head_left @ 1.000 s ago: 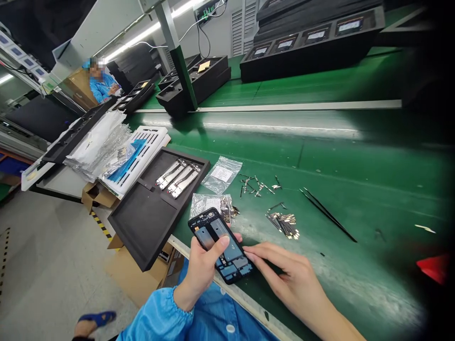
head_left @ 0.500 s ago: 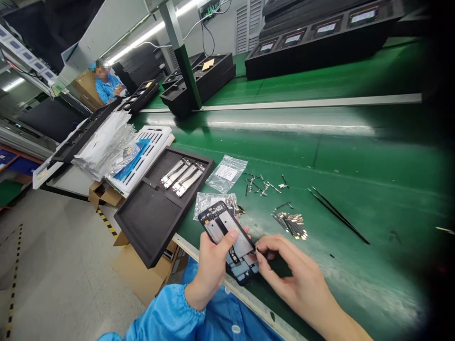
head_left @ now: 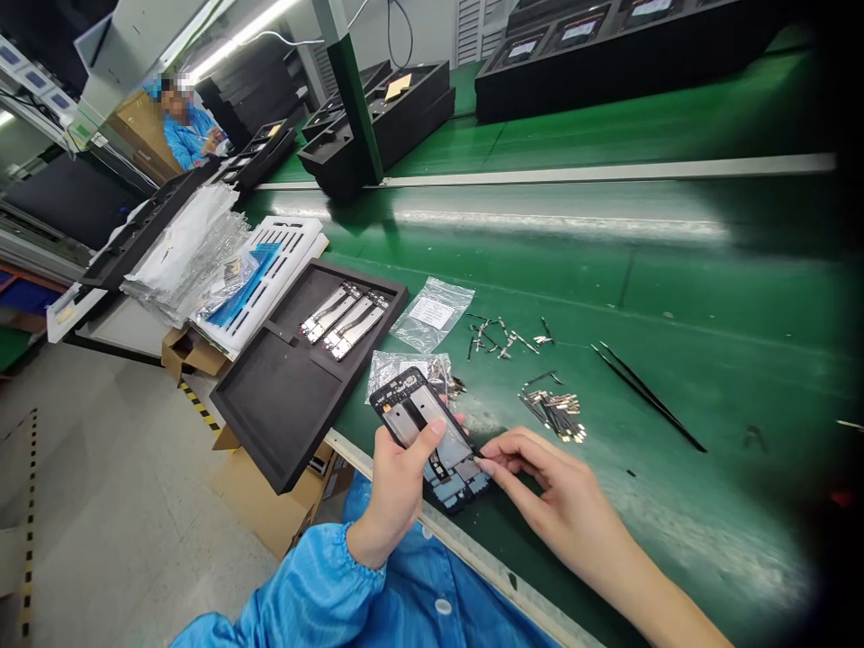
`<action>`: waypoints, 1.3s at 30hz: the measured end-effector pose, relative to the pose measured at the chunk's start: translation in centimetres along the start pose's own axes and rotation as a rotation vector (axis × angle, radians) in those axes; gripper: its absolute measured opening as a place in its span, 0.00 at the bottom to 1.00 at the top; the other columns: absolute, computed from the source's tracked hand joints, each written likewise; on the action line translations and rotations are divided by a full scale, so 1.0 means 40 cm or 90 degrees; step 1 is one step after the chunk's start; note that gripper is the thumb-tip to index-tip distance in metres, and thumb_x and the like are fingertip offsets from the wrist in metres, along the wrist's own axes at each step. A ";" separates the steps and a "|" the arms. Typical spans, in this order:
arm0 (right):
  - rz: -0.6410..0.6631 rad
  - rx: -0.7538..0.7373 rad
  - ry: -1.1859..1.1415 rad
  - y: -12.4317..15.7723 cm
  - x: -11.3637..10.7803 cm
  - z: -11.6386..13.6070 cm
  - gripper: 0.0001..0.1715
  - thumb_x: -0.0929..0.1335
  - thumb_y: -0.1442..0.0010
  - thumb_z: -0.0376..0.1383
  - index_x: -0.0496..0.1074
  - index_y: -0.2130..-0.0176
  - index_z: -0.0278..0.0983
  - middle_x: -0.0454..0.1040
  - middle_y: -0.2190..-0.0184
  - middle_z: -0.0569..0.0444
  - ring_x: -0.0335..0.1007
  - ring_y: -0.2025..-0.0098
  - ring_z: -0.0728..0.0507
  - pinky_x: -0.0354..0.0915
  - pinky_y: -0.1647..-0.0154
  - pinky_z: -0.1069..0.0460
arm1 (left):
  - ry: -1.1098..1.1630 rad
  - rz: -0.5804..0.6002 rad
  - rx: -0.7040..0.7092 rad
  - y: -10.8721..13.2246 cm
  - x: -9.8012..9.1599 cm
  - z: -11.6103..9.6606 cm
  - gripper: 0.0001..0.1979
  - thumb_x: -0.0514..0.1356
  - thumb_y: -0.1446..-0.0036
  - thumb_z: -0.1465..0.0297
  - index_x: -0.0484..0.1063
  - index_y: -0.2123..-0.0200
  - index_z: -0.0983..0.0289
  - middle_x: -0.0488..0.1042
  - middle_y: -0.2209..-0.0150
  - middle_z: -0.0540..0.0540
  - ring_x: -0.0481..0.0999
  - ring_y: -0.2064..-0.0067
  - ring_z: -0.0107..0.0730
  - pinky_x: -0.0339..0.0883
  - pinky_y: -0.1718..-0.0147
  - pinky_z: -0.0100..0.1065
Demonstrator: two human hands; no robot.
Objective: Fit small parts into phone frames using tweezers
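Note:
My left hand (head_left: pixel 400 479) is closed round an opened phone body (head_left: pixel 451 486), its thumb lying across the silvery inside. The phone is tilted above the front edge of the bench. At the phone's right edge, the thumb and forefinger of my right hand (head_left: pixel 550 481) are pinched together; whatever they hold is too small to make out. Beyond the hands lie a pile of small dark flex strips with gold ends (head_left: pixel 560 416) and a looser scatter of small strips (head_left: pixel 503 337). Black tweezers (head_left: pixel 648 396) rest farther right.
Left of the hands, a black foam tray (head_left: pixel 283 414) holds two phone bodies (head_left: pixel 355 326). Clear plastic bags (head_left: pixel 433 313) lie beside it. White slotted panels (head_left: pixel 270 270) and more bags are behind. Black trays (head_left: pixel 607 72) stand along the back, and a co-worker (head_left: pixel 189 130) sits far left.
My right fingers have shifted slightly up along the phone's right edge, showing more of its lower inside. The left hand keeps its hold. The whole view has tilted down slightly.

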State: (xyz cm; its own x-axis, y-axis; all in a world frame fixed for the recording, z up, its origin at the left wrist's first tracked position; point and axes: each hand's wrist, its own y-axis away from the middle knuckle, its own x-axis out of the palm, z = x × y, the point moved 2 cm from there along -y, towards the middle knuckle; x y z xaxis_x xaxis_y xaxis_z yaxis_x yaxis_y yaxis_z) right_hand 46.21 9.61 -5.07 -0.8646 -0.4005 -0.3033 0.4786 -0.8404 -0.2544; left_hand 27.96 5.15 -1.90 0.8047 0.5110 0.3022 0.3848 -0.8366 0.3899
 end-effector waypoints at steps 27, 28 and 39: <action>0.055 0.128 -0.045 0.015 -0.016 0.010 0.13 0.71 0.25 0.46 0.75 0.60 0.42 0.76 0.63 0.53 0.75 0.65 0.46 0.76 0.64 0.54 | -0.094 0.054 0.194 0.047 0.028 0.016 0.10 0.71 0.32 0.64 0.87 0.52 0.63 0.88 0.52 0.58 0.90 0.50 0.42 0.85 0.47 0.36; 0.052 0.127 -0.047 0.015 -0.017 0.010 0.13 0.71 0.25 0.46 0.75 0.60 0.42 0.76 0.63 0.53 0.75 0.64 0.46 0.76 0.64 0.54 | -0.092 0.052 0.188 0.047 0.027 0.017 0.11 0.71 0.32 0.64 0.87 0.52 0.64 0.88 0.52 0.58 0.90 0.50 0.43 0.85 0.47 0.36; -0.214 0.089 -0.009 0.025 0.021 0.038 0.13 0.75 0.30 0.41 0.76 0.48 0.42 0.79 0.61 0.55 0.78 0.65 0.49 0.79 0.59 0.56 | 0.010 -0.023 0.134 0.026 0.036 0.030 0.17 0.71 0.32 0.58 0.86 0.49 0.64 0.87 0.46 0.60 0.87 0.44 0.50 0.83 0.41 0.46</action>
State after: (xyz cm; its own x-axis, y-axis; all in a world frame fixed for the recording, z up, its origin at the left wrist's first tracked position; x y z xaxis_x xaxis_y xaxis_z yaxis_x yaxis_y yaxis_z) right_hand 45.75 7.87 -4.18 -0.9726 -0.0983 -0.2107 0.1431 -0.9674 -0.2089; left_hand 30.07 4.77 -2.11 0.7817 0.5436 0.3057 0.5012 -0.8393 0.2107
